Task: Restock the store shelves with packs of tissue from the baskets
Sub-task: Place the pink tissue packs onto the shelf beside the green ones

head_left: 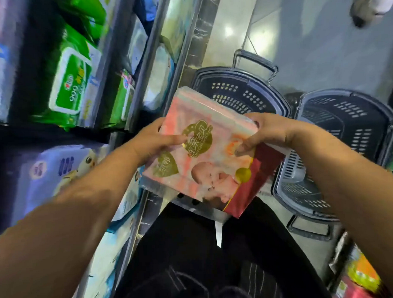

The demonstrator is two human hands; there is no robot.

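Note:
A pink and red tissue pack [210, 157] with gold emblems and a printed picture is held in the air above the floor, in front of the shelves. My left hand [156, 140] grips its left edge, thumb lying across the top face. My right hand [263, 132] grips its right edge, thumb pressed on the front. Two dark plastic baskets stand on the floor behind it: the nearer-left basket [236, 91] and the right basket [346, 125], both showing bare perforated walls inside.
Store shelves [142, 84] run along the left, holding green wipe packs [71, 90] above and pale blue packs [58, 171] below. Colourful packets [360, 274] sit at the lower right. My dark trousers fill the bottom centre. Another person's foot shows at the top right.

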